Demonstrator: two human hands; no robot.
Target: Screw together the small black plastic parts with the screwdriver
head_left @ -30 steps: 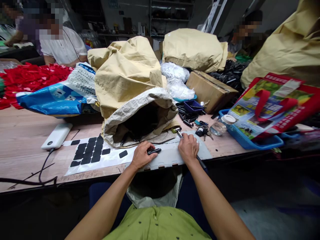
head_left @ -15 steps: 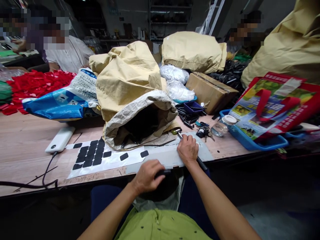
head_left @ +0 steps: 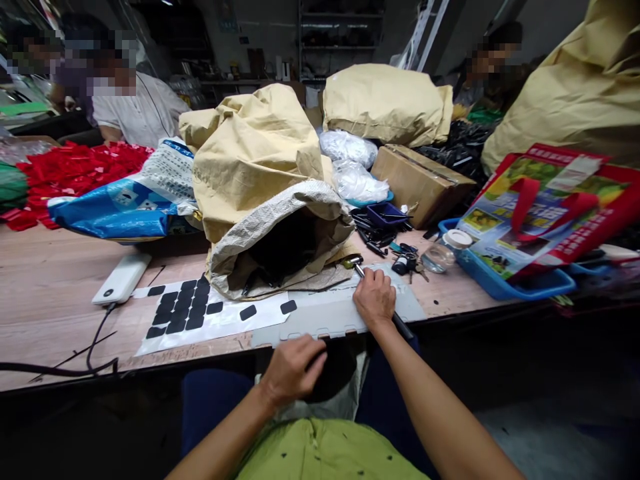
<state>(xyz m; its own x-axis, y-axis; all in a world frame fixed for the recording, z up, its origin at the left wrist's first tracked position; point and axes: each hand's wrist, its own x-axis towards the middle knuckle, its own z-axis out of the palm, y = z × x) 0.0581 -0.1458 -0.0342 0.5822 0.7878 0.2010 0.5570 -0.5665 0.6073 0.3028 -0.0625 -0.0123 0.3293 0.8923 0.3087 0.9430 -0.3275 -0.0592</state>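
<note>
Clamped in the curled fingers of the right hand [head_left: 374,297]: a slim rod-shaped tool [head_left: 401,325] with bright silver shaft and black handle, slanting across the flat grey board [head_left: 313,328], near end out past the edge of the wooden table [head_left: 60,280]. Down below that edge, the left hand [head_left: 294,370], with fingers bunched together; can't tell whether around anything. Beside it, a pale sack [head_left: 360,383], too dark inside to read. Farther out, gaping wide, a big tan fabric sack [head_left: 255,153] with whitish woven lining and dark, indistinct contents. To its right, a small purple plastic tray [head_left: 381,215] with thin black sticks; then a blue plastic basket [head_left: 505,283] under a red printed bag [head_left: 537,213].
</note>
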